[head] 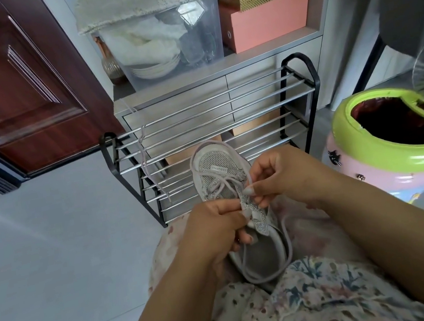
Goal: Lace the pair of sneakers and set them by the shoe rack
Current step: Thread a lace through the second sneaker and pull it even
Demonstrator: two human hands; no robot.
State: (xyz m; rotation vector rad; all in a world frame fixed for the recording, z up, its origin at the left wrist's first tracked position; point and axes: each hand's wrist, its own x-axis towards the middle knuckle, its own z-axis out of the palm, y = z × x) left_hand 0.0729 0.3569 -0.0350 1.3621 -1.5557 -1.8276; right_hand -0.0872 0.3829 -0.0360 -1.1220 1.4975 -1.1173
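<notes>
A dark red-brown door [8,90] stood at the left. A clear storage bin [170,42] (plates and cloth inside) sat on a grey cabinet [195,99], beside stacked pink boxes [269,1]. At the right stood a green-rimmed pink waste bin [398,153] on the grey tiled floor [51,241].

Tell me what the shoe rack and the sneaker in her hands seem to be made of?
The shoe rack looks like metal: shiny silver rods between matte black end frames. The sneaker appears to be grey woven mesh, judging by its open weave, with glittery studded trim by the eyelets; the lace looks like soft corded fabric.
</notes>
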